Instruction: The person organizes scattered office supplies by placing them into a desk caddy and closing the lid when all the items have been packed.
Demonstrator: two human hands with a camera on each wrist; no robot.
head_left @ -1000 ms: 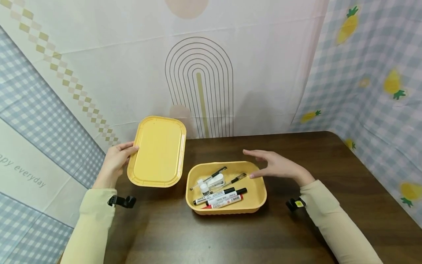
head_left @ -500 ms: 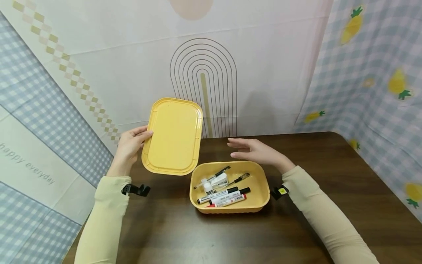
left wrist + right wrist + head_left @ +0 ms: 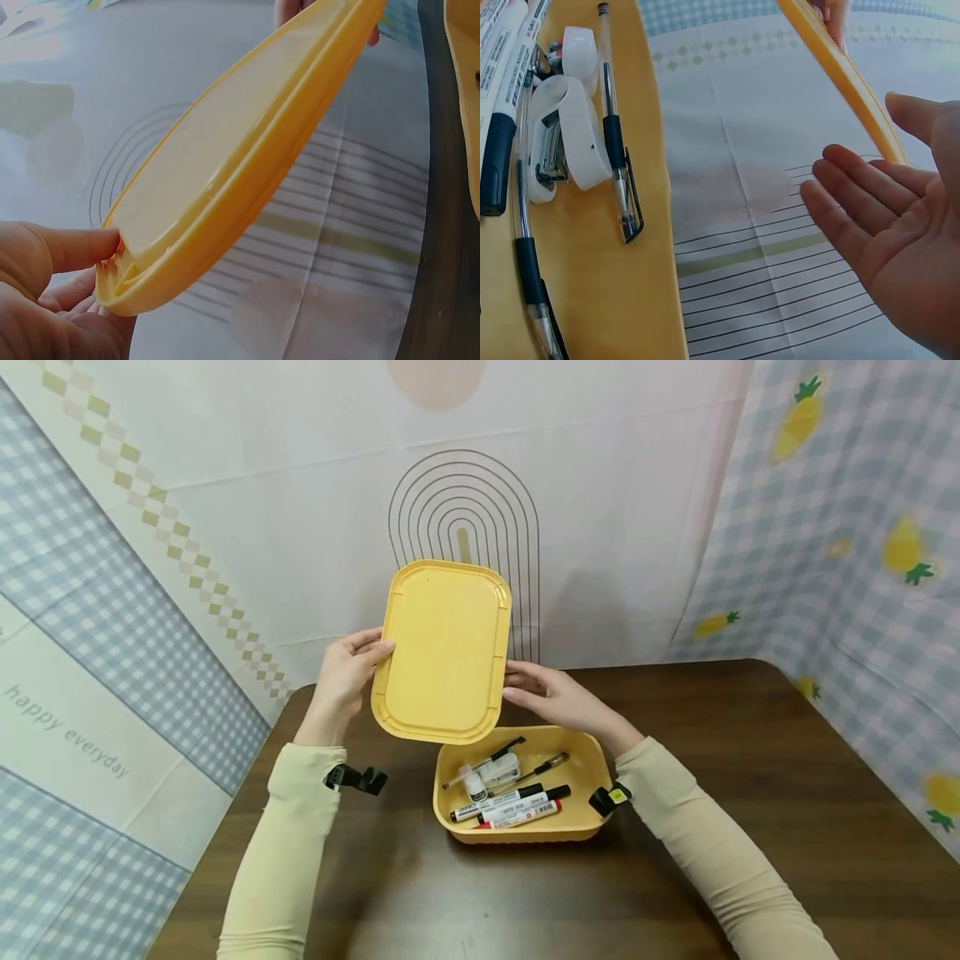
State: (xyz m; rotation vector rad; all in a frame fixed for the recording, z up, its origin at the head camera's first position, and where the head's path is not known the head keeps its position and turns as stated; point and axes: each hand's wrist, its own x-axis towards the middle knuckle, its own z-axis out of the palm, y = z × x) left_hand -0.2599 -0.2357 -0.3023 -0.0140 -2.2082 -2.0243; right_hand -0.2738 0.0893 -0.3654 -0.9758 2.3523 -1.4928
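My left hand pinches the left long edge of a yellow rectangular lid, thumb on the near face and fingers behind. The lid is raised and tilted, its rimmed side toward the head camera. At its right edge is my right hand; in the right wrist view its fingers are extended and the thumb stands apart, the lid's edge between them. Below lies a yellow box holding several markers, two black-gripped pens, a small white stapler and a little white bottle.
The box stands on a dark brown table. A pale patterned cloth hangs behind the table's back edge, with checked cloth on both sides. Black straps with camera mounts sit on both wrists.
My left hand has carried the lid up and to the right, over the far left of the box. My right hand has moved left to the lid's right edge.
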